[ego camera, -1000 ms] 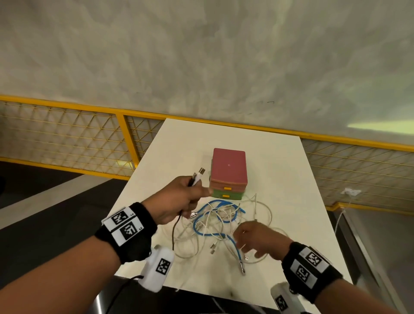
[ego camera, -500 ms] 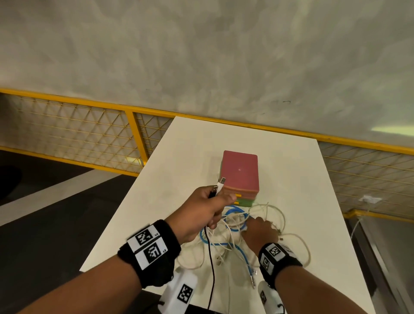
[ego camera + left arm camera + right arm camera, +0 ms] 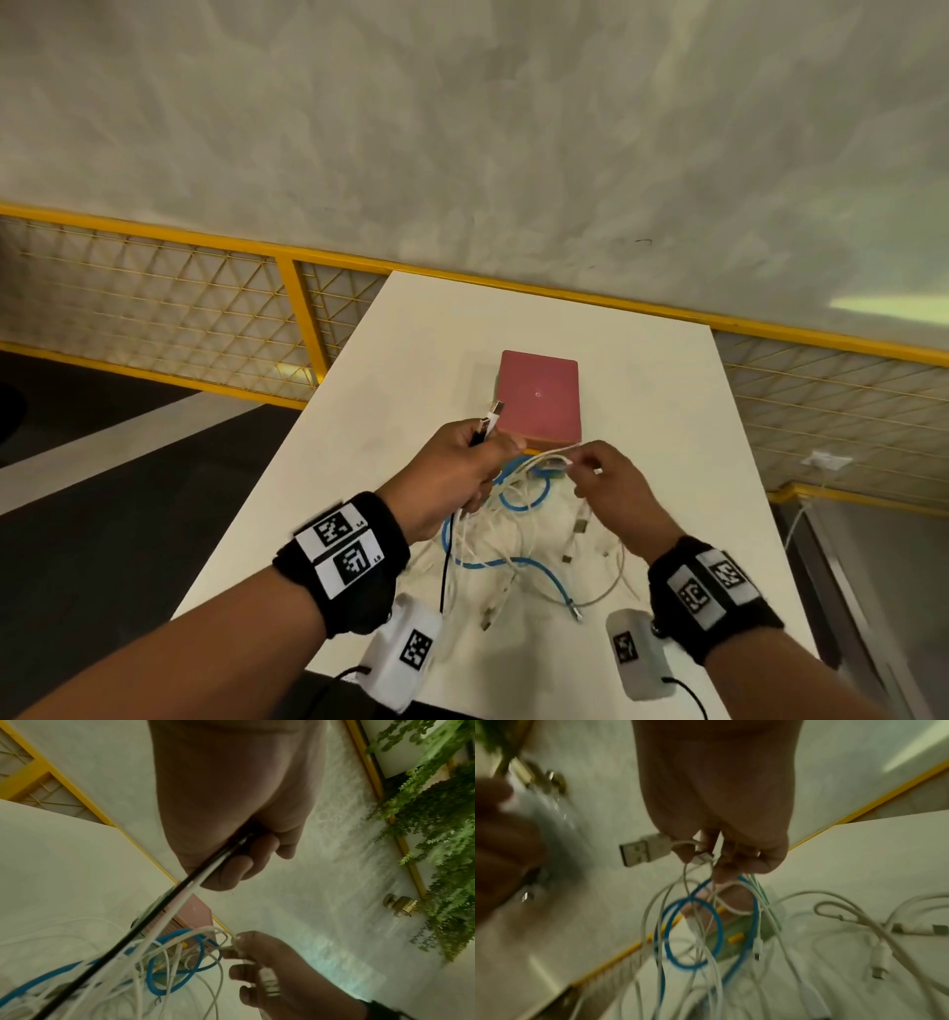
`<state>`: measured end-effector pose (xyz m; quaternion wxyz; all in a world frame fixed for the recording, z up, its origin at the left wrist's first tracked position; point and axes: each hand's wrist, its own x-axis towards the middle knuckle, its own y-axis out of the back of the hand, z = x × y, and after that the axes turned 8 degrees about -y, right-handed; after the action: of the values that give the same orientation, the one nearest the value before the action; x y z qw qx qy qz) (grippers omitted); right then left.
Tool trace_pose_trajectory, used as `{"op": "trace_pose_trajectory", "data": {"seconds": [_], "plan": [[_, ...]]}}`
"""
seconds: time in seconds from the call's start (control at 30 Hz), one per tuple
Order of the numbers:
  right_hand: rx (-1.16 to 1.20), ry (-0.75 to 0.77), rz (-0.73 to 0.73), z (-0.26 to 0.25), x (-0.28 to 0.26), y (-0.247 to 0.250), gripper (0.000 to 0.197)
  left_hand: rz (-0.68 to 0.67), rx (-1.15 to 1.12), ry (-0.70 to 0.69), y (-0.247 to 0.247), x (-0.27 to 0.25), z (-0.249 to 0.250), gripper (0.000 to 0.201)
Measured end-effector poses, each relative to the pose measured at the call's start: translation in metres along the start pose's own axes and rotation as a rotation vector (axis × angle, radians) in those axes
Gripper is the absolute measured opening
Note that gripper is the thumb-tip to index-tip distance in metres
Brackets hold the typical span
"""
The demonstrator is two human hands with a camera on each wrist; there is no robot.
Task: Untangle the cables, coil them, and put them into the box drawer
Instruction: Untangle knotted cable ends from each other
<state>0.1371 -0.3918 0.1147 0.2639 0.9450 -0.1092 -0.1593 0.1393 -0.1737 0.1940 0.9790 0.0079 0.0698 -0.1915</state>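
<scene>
Early stage: cables [image 3: 518, 539] lie knotted on the bench [image 3: 667, 411] near its front edge, before the box [image 3: 539, 398]. Left hand [image 3: 452, 483] grips black and white leads; right hand [image 3: 611, 478] pinches a white cable end. Nothing coiled; drawers look closed.

Right hand [image 3: 716, 805] up off the bench [image 3: 875, 850], fingertips pinching a white cable [image 3: 682, 842] just behind its USB plug [image 3: 643, 852]. Below that plug, blue cable [image 3: 693, 933] loops dangle among more white cables [image 3: 847, 908]; a blurred hand shows beside them.
</scene>
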Motion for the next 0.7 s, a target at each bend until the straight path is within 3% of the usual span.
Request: {"op": "trace_pose_trajectory", "data": {"seconds": [0.1, 0.17, 0.27, 0.37, 0.57, 0.7], "plan": [[0.106, 0.022, -0.023, -0.007, -0.006, 0.017, 0.01, 0.003, 0.038, -0.016, -0.005, 0.002, 0.002, 0.041], [-0.033, 0.008, -0.053, 0.006, -0.004, 0.015, 0.013, 0.004, 0.056, -0.016, -0.007, 0.004, 0.001, 0.041], [-0.369, -0.037, 0.02, 0.042, -0.002, 0.003, 0.026, -0.002, 0.076, -0.014, -0.008, 0.002, -0.002, 0.045], [-0.453, -0.094, 0.022, 0.062, -0.004, -0.005, 0.026, 0.01, 0.106, 0.004, -0.002, -0.002, -0.006, 0.047], [-0.602, 0.028, -0.123, 0.077, -0.011, -0.027, 0.018, 0.015, 0.132, 0.041, 0.003, -0.001, -0.014, 0.043], [-0.948, -0.029, -0.116, 0.083, -0.018, -0.048, 0.04, -0.015, 0.157, 0.05, -0.002, 0.0, -0.016, 0.04]]}}
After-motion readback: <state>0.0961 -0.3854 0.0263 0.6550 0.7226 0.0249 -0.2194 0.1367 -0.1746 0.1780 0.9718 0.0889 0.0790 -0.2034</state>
